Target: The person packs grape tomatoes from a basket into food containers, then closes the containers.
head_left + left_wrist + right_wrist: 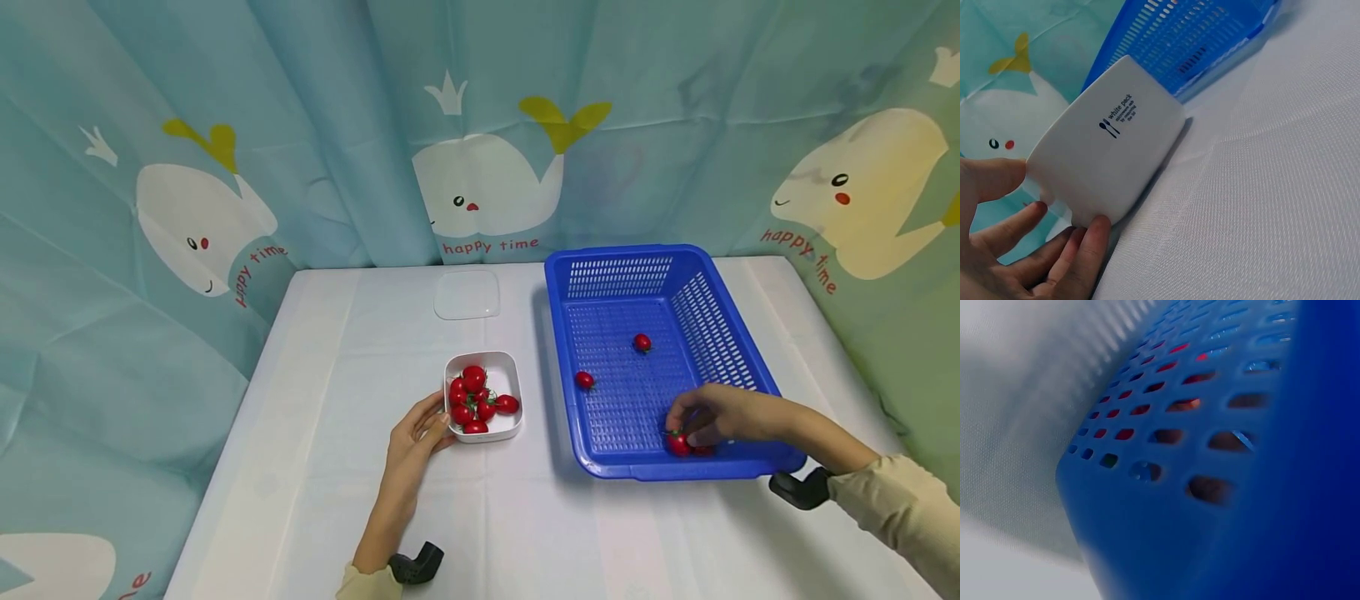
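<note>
Tomato (678,443) pinched in curled fingers of right hand (720,414) low at near wall of blue basket (738,350), two more tomatoes lying farther back inside; left hand (416,435) gripping near-left corner of white tub (510,371) of tomatoes, on table (337,467) just left of basket.

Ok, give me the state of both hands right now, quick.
Left hand: holds the side of the white container of cherry tomatoes.
Right hand: in the blue basket, fingers curled on a cherry tomato.
</note>
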The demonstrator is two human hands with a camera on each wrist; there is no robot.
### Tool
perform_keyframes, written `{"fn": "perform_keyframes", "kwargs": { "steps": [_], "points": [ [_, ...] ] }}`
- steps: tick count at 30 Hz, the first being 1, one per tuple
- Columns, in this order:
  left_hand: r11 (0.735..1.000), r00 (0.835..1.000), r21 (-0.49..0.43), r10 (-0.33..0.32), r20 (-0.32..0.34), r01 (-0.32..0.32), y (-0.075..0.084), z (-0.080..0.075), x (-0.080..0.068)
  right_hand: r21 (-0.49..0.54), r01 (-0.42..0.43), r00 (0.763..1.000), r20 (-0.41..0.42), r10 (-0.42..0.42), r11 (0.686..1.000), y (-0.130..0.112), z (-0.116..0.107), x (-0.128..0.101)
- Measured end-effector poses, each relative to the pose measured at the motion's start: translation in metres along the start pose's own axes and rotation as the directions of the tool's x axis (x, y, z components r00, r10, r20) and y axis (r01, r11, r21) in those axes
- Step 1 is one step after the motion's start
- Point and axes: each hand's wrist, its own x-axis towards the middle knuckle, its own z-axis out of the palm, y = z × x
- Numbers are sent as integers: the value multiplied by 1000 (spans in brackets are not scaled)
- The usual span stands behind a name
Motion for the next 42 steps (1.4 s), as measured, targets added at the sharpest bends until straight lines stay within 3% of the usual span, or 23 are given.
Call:
{"fn": "perform_keyframes", "kwargs": {
  "steps": [10,18,25,34,42],
  "points": [
    [1000,1000,4,4,1,-4,0,1,-1,53,53,998,-21,-52,997,6,5,0],
    [1000,1000,1,4,1,-4,-1,1,0,-17,14,989,-144,-16,1000,3,1,-10],
    [1000,1000,2,3,1,-3,-1,1,0,105,-35,973,-224,58,994,-3,-1,-19],
    [1000,1000,-3,-4,-12,4,-2,1,0,212,-6,959,-276,66,977,-12,2,-20],
    [1000,1000,7,3,-16,-2,-2,0,1,336,35,929,-357,93,941,-30,18,-13]
  ]
}}
